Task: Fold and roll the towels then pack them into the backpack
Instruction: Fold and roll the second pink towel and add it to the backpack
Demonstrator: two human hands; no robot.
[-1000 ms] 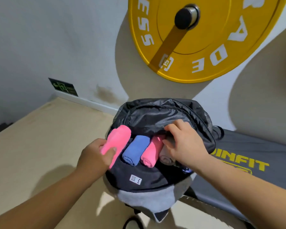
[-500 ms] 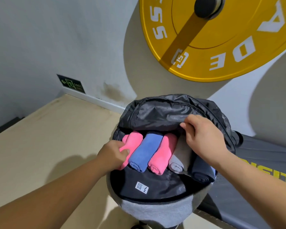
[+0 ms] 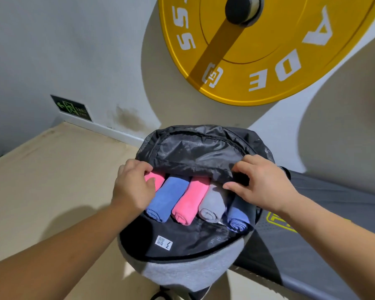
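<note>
The backpack [image 3: 182, 271] lies open on a tan surface [image 3: 52, 180], its grey front nearest, with a white label [image 3: 164, 245] on the black lining. Inside it, five rolled towels sit side by side: an end pink roll [image 3: 157, 180], a blue roll [image 3: 167, 198], a mid pink roll [image 3: 191, 202], a grey roll [image 3: 212, 204] and a navy roll [image 3: 238, 217]. The left hand [image 3: 132, 187] curls its fingers and thumb around the end pink roll. The right hand [image 3: 262, 185] pinches the edge of the black flap [image 3: 199, 152] above the navy roll. A dark pad [image 3: 333, 213] lies to the right. On the wall behind are an exit sign [image 3: 72, 108] and a yellow plate [image 3: 268, 61].
</note>
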